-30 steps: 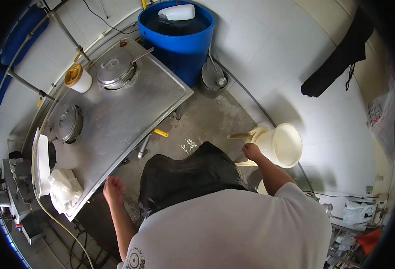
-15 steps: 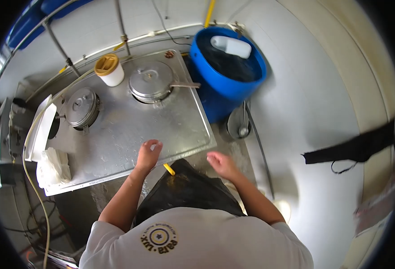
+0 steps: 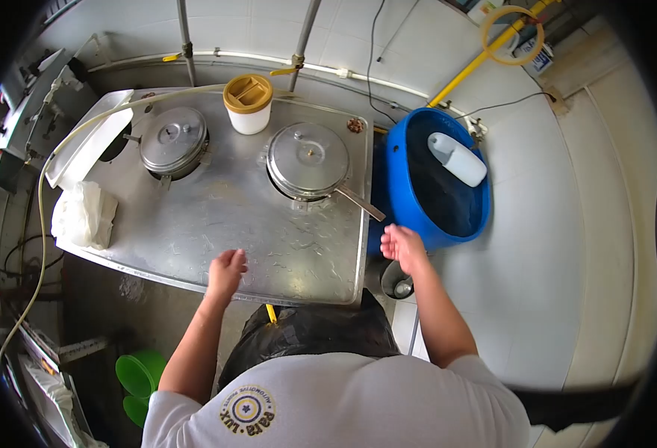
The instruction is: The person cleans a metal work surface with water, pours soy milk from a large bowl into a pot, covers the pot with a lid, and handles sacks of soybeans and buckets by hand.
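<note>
My left hand is over the front part of the steel counter, its fingers loosely bent and apart from any object. Beyond the counter's right edge, my right hand holds nothing, its fingers loosely spread. It is just short of the end of a flat metal handle that juts from a lidded metal pot; I see no contact. Close by stands a blue barrel of dark liquid with a white plastic container in it. Below the hand is a small metal bucket, partly hidden.
A second lidded pot sits in the counter at left. Between the pots stands a white tub with a brown lid. A white plastic bag lies at the left edge, near a pale hose. Green containers are low at left.
The view has swung to the right. My right hand has gone forward towards the barrel and the pot's handle. My left hand stays above the counter's front, still free of any object.
</note>
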### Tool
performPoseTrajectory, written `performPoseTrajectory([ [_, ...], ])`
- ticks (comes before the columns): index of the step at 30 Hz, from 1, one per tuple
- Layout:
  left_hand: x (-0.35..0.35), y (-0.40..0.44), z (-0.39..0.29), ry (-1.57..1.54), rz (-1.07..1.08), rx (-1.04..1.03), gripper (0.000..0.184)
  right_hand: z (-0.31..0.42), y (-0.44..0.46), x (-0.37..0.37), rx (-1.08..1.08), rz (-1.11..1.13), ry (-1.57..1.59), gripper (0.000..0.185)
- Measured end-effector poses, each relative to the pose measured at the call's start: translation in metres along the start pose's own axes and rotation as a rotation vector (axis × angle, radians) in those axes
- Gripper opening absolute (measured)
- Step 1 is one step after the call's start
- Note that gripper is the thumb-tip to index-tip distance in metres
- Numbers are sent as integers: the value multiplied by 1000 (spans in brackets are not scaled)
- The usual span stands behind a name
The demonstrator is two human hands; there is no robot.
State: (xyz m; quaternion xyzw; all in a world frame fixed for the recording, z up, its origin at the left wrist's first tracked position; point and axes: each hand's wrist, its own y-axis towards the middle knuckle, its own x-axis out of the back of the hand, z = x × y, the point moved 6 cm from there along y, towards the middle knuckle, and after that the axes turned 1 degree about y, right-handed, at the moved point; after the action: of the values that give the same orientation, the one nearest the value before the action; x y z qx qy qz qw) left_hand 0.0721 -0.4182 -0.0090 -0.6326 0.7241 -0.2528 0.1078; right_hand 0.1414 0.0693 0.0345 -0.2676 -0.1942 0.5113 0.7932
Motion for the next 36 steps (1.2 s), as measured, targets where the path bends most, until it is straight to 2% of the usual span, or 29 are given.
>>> performPoseTrajectory([
  [4, 56, -32, 8, -90, -292, 69, 32, 37, 81, -56, -114, 348, 82, 41],
  [5, 62, -44, 9, -103, -359, 84, 31, 43, 98, -77, -122, 374, 76, 41],
  [7, 62, -67, 18, -119, -440, 128, 33, 47, 112, -128, -313, 611, 190, 36],
  [8, 55, -78, 22, -112, -469, 155, 32, 47, 112, -132, -371, 645, 103, 31],
  [9, 47, -88, 25, -104, -497, 183, 32, 42, 116, -132, -439, 790, 243, 27],
  [13, -23, -112, 27, -192, -539, 271, 29, 66, 108, -119, -431, 704, 164, 23],
  [17, -96, -114, 3, -82, -473, 212, 33, 133, 177, -47, -591, 1067, -186, 25],
  [18, -106, -116, 0, 42, -457, 192, 35, 158, 177, -39, -507, 1017, -305, 25],
  [20, -124, -124, -18, 101, -471, 173, 35, 193, 161, -35, -356, 886, -455, 27],
  [21, -132, -131, -26, 172, -461, 150, 35, 189, 156, -38, -362, 896, -462, 27],
  [23, -138, -139, -26, 186, -504, 167, 34, 199, 145, -58, -241, 932, -317, 25],
  [29, -147, -185, -17, 127, -663, 199, 33, 152, 99, -179, -207, 1132, -96, 28],
  [31, -148, -209, -4, 110, -707, 224, 33, 116, 85, -222, -240, 1176, -46, 26],
  [33, -157, -231, 10, 84, -736, 246, 32, 75, 72, -259, -245, 1220, -50, 17],
  [36, -165, -274, 35, -81, -859, 342, 30, 22, 52, -293, -315, 1198, -69, 20],
])
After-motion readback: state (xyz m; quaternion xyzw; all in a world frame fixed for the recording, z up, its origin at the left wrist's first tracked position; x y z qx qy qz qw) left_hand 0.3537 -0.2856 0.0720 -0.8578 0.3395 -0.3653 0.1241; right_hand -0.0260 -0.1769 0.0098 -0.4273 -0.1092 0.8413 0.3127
